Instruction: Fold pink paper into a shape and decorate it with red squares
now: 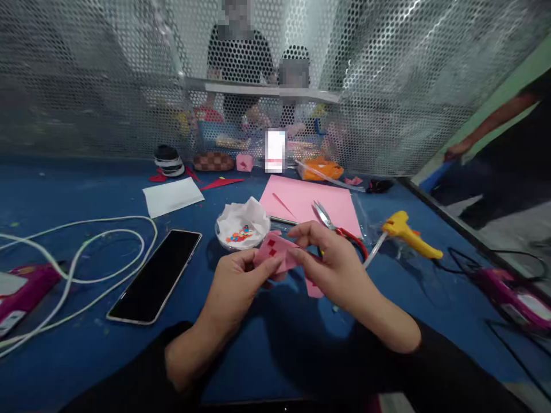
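Note:
Between both hands is a folded pink piece [275, 252] with dark red diamond shapes on it; whether it is paper or felt I cannot tell. My left hand [235, 284] pinches its left side between thumb and fingers. On the right side, my right hand [329, 258] grips it with thumb and fingertips. A pink strip [314, 288] hangs down under my right hand. Just beyond the hands stands a clear bowl [221, 236] lined with white tissue, holding small coloured bits. Red-handled scissors [325, 215] lie on a pink sheet [310, 192], partly hidden by my right hand.
A yellow glue gun [407, 232] lies to the right. At left are a black-screened phone [157, 275], white cable loops [142, 238] and white paper [173, 196]. A lit phone [275, 150] stands by the perforated screen [129, 74]. People are behind it; another person's hand [457, 150] shows at right.

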The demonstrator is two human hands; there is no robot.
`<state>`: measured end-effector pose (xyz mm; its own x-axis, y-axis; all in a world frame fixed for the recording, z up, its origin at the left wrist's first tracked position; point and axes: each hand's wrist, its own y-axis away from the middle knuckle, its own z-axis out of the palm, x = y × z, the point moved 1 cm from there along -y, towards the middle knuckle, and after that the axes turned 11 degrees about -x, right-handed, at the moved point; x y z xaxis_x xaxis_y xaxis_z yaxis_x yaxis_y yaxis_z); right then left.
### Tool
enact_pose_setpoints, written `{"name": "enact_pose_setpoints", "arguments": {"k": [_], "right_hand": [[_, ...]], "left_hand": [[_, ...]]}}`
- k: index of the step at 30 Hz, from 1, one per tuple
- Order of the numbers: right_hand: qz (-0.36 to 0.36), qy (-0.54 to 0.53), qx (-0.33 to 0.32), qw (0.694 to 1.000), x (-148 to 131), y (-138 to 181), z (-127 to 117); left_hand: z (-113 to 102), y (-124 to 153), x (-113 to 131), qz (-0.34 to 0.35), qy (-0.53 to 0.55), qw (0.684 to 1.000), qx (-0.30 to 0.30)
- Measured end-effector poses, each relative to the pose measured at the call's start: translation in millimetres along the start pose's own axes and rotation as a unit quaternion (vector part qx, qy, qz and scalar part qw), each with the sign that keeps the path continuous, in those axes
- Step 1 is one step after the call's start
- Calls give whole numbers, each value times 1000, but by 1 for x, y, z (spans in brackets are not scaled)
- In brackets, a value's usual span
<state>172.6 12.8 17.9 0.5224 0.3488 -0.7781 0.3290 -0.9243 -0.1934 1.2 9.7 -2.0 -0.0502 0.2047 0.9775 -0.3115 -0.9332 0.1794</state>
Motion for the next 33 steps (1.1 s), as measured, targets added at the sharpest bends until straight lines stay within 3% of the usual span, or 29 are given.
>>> {"name": "enact_pose_setpoints", "arguments": {"k": [15, 23, 33], "right_hand": [[-3, -5, 26, 1000, -2, -2, -8], [7, 2, 3, 1000, -4, -1, -4], [-9, -18, 25, 999, -2, -1, -8]], "left_hand": [[1, 1, 0, 7, 36, 999, -2], [2, 0, 0, 23, 3, 1000, 8], [4, 2, 2, -6, 34, 999, -20]]}}
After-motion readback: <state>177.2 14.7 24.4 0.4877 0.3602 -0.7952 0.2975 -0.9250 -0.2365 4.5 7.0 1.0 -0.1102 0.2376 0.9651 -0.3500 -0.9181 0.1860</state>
